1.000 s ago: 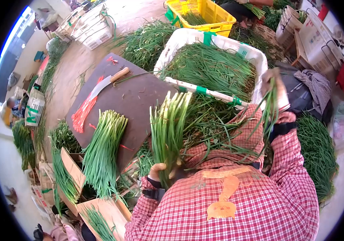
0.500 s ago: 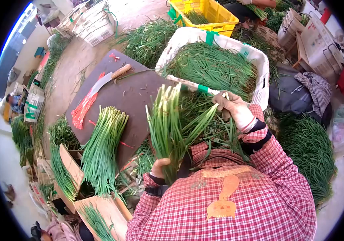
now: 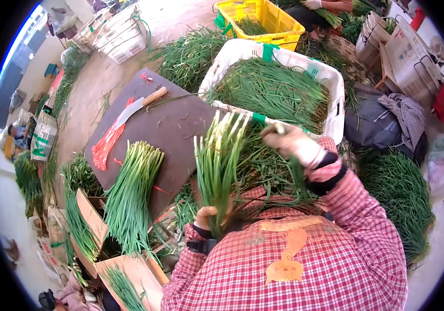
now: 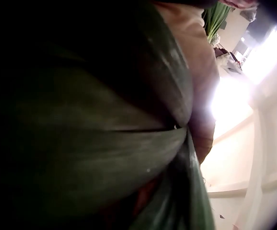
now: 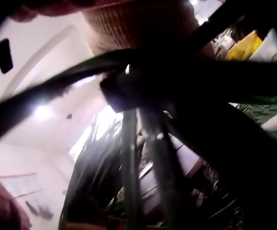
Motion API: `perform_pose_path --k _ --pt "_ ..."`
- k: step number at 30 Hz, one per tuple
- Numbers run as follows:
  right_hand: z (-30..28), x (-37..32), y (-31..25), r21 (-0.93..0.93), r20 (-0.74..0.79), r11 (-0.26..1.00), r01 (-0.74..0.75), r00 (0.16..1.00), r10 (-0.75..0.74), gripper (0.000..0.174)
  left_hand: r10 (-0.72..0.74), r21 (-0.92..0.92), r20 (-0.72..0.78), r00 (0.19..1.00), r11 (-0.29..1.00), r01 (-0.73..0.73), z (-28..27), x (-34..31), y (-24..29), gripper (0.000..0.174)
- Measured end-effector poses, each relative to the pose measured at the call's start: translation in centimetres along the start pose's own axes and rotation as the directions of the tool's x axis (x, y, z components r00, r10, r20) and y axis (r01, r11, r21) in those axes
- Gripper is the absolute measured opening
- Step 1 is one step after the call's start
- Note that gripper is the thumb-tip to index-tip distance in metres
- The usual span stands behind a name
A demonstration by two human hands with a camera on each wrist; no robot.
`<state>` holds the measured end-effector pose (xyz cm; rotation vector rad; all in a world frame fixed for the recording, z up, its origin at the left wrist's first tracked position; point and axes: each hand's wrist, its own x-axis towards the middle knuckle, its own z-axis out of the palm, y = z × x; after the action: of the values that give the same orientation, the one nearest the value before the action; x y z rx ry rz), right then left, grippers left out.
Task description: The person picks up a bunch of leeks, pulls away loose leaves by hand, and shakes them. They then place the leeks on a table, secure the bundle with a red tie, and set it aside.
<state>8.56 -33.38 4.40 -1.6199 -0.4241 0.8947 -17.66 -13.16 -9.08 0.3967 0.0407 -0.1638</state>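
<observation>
My left hand (image 3: 207, 214) grips the lower end of an upright bunch of green chives (image 3: 218, 163), their pale cut ends pointing up. My right hand (image 3: 295, 143), in a light glove, is raised beside the bunch and pinches a few chive stalks (image 3: 297, 179) that hang down from it. The left wrist view shows only dark green leaves (image 4: 129, 143) pressed close to the lens. Dark stalks (image 5: 129, 163) cross the right wrist view.
A brown board (image 3: 165, 129) carries a cleaver (image 3: 136, 106), orange ties (image 3: 105, 145) and a laid bunch of chives (image 3: 131, 194). A white crate (image 3: 336, 98) full of chives stands ahead, a yellow crate (image 3: 274, 18) behind it. Loose chive piles lie around.
My right hand swung in from the far right, where it held stalks up high, to just beside the upright bunch. The left hand and its bunch barely moved.
</observation>
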Motion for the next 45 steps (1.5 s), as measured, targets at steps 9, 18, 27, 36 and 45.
perform_pose_path --k 9,18,27,36,45 --pt "2.7 0.7 1.5 -0.125 0.442 0.953 0.277 0.875 -0.196 0.019 0.009 0.084 -0.089 0.996 0.996 -0.001 1.8 0.6 0.0 0.056" --pt "-0.1 1.3 -0.5 0.012 0.004 1.000 0.004 1.000 -0.004 0.039 0.138 -0.011 0.055 0.989 0.990 -0.137 -0.5 1.5 -1.4 0.054" --pt "-5.0 1.4 -0.5 0.092 -0.232 0.985 0.147 0.965 -0.122 0.016 0.067 -0.044 -0.195 0.978 0.996 -0.077 0.9 -1.0 -0.1 0.078" --pt "-17.5 -2.3 -2.5 0.489 -0.291 0.705 0.514 0.858 -0.424 0.024 0.048 0.076 -0.251 0.967 0.997 -0.030 -1.9 -2.5 0.7 0.077" --pt "4.2 0.6 -1.0 0.015 0.093 0.999 -0.042 0.995 0.040 0.038 -0.017 0.201 -0.192 0.981 0.978 0.056 2.1 -0.1 0.2 0.068"
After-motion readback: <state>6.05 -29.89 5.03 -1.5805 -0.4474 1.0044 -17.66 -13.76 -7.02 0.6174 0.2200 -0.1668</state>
